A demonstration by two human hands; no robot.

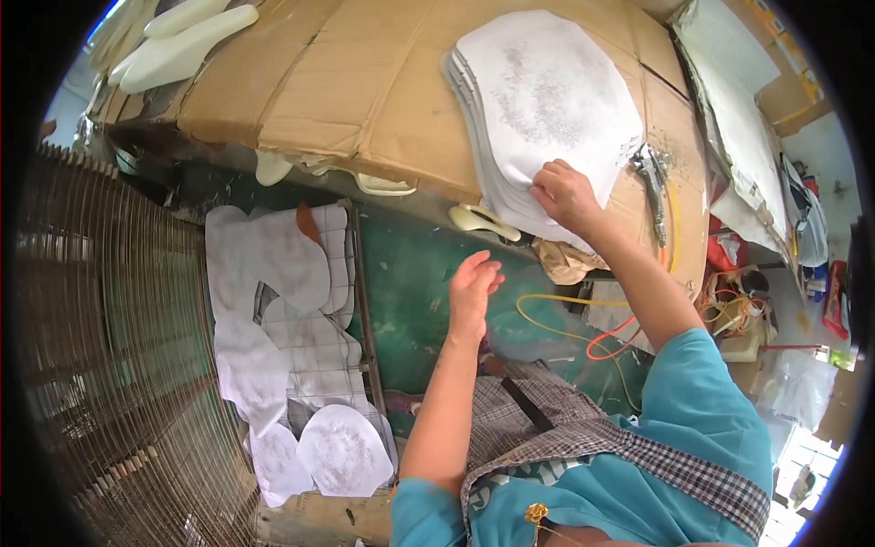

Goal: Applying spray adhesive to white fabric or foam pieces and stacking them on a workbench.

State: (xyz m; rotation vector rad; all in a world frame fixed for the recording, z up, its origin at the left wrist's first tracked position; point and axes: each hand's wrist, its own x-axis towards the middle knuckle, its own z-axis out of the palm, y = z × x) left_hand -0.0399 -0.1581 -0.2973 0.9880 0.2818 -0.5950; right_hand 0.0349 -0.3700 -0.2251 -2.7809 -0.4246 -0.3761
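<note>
Right hand (565,194) was at the near part of the stack (556,91), fingers curled narrow against the top sheet; could not tell whether they pinched it. Left hand (474,287) hung apart from the stack, fingers loosely bent, thumb slightly off them, nothing seen in the grasp. The stack lay on the cardboard-covered table (410,73), its near end reaching the table edge.

Handling, judged: layers were stepped along the left side, so one sheet's edge could best be caught there. A light pinch seemed right; pressing down risked dragging lower sheets. Left hand would have served well steadying the pile.

Clearances: the air gun (653,191) lay just right of the stack, its yellow hose (565,300) looping below the right forearm, a likely snag. Green floor (410,264) showed between table and rack (365,351), giving the left hand room.
</note>
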